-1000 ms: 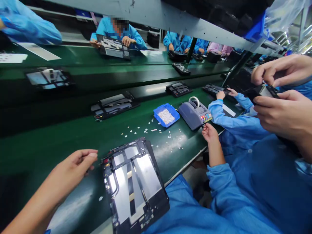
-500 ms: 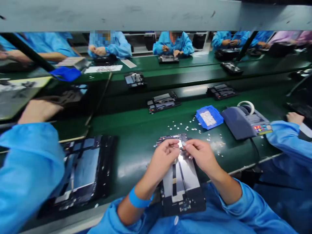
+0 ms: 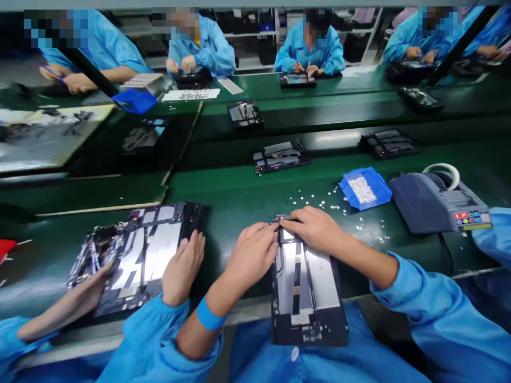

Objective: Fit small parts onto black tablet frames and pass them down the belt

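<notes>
A long green table (image 3: 239, 197) runs across the view. At six o'clock an open tablet shell (image 3: 305, 287) lies on it, hanging over the near edge. At nine o'clock lies a second shell (image 3: 136, 255). At two o'clock sits a blue tray (image 3: 365, 189) of small white bits, with loose white bits (image 3: 319, 203) scattered beside it. At three o'clock stands a grey tape dispenser (image 3: 435, 199). At twelve o'clock lies a third shell (image 3: 279, 156).

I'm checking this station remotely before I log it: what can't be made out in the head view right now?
- What the left hand and right hand pinch at the top edge of the tablet frame: hidden by the fingertips.
- Frame's near edge: runs past the bench lip onto the blue coat.
- White bits in the blue bin: too small to identify.
- Tape dispenser buttons: too small to read.
</notes>
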A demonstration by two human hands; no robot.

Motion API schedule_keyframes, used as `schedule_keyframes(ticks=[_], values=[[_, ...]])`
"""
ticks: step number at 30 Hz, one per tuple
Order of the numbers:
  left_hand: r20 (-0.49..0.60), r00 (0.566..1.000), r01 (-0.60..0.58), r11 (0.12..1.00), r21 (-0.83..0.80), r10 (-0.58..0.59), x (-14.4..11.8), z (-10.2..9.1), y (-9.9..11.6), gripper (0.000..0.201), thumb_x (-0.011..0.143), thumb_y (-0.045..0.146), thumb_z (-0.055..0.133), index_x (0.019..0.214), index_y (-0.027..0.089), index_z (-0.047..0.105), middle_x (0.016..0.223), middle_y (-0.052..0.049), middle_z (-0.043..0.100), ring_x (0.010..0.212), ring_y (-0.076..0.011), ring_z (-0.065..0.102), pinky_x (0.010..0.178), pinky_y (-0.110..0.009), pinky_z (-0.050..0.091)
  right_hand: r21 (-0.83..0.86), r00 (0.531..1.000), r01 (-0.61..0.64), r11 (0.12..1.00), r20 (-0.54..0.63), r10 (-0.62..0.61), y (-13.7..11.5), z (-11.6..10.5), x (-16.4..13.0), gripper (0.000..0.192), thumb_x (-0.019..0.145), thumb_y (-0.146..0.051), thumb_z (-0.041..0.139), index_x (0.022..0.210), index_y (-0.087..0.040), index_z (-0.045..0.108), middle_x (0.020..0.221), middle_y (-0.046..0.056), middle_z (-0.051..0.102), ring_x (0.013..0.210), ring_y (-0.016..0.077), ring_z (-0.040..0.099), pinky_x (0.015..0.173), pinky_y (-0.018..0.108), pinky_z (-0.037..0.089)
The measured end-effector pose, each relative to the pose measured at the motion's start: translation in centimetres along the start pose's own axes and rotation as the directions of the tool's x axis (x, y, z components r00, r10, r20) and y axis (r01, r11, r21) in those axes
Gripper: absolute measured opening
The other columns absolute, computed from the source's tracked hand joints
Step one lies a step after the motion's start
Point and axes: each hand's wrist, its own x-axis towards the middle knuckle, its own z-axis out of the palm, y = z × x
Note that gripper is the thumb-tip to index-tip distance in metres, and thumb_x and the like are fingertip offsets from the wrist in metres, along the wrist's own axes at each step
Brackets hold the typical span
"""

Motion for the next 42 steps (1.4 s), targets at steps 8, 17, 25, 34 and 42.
schedule_keyframes(ticks=[8, 17, 25, 34, 42], values=[[0.059, 0.998, -0.037, 0.986, 0.163, 0.028, 1.0, 0.6, 1.1, 0.016, 0.093, 0.013, 0.051, 0.097, 0.019, 0.065, 0.128, -0.013, 0.072, 0.115, -0.0333, 0.063, 0.099, -0.052, 0.049, -0.094, 0.992, 0.086, 0.992, 0.1, -0.077, 0.6, 0.2, 0.3, 0.033, 0.108, -0.02, 0.045, 0.134, -0.018, 0.066, 0.108, 0.01, 0.068, 0.09, 0.0219, 0.05, 0.075, 0.035, 0.039], [0.034, 0.999, -0.001, 0.999, 0.038, 0.0, 1.2, -0.4, 0.0, 0.013, 0.092, 0.013, 0.051, 0.086, 0.022, 0.058, 0.123, -0.01, 0.074, 0.118, -0.029, 0.062, 0.1, -0.047, 0.048, -0.079, 0.984, 0.097, 0.992, 0.155, -0.084, 0.4, -0.1, 0.6, 0.029, 0.107, -0.022, 0.049, 0.13, -0.019, 0.067, 0.113, 0.011, 0.066, 0.094, 0.0226, 0.049, 0.07, 0.034, 0.036], [0.107, 0.992, -0.083, 0.97, 0.228, 0.06, 0.7, -0.2, -0.5, 0.015, 0.093, 0.012, 0.053, 0.096, 0.018, 0.067, 0.13, -0.011, 0.073, 0.119, -0.0336, 0.062, 0.099, -0.052, 0.048, -0.055, 0.992, 0.061, 0.997, 0.114, -0.054, 0.7, 0.3, 0.4, 0.033, 0.108, -0.019, 0.045, 0.136, -0.017, 0.063, 0.112, 0.01, 0.069, 0.093, 0.0222, 0.05, 0.073, 0.034, 0.04], [0.126, 0.967, -0.254, 0.892, 0.374, 0.223, 0.7, -0.4, 0.1, 0.017, 0.093, 0.011, 0.056, 0.1, 0.015, 0.071, 0.131, -0.014, 0.073, 0.118, -0.0342, 0.064, 0.094, -0.049, 0.05, -0.11, 0.979, 0.132, 0.985, 0.17, -0.112, 0.3, -0.3, 0.7, 0.036, 0.108, -0.018, 0.043, 0.139, -0.014, 0.06, 0.118, 0.013, 0.069, 0.095, 0.0231, 0.053, 0.07, 0.034, 0.041], [0.108, 0.964, -0.264, 0.87, 0.415, 0.241, 0.4, 0.0, 0.7, 0.019, 0.097, 0.013, 0.053, 0.103, 0.012, 0.071, 0.134, -0.019, 0.071, 0.122, -0.0339, 0.065, 0.099, -0.049, 0.05, -0.166, 0.968, 0.199, 0.966, 0.189, -0.167, 0.4, -0.6, 0.7, 0.034, 0.108, -0.018, 0.043, 0.136, -0.013, 0.061, 0.116, 0.013, 0.07, 0.091, 0.023, 0.055, 0.069, 0.034, 0.041]])
